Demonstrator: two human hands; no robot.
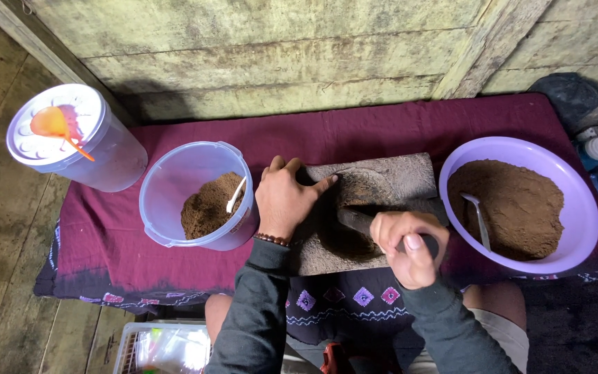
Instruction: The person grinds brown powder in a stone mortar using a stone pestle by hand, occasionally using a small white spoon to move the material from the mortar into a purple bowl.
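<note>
The right hand [408,244] is closest, fingers wrapped tight around a dark stone roller [354,220] lying on the grinding stone [382,181]. The left hand [286,201] lies flat on the stone's edge at nine o'clock, fingers spread. A hard push could squash those fingers. The clear tub [174,180] touches the stone at nine o'clock; the purple bowl [576,187] sits just beside it at three. Brown powder could spill. Only twelve o'clock has open cloth [354,131].
</note>
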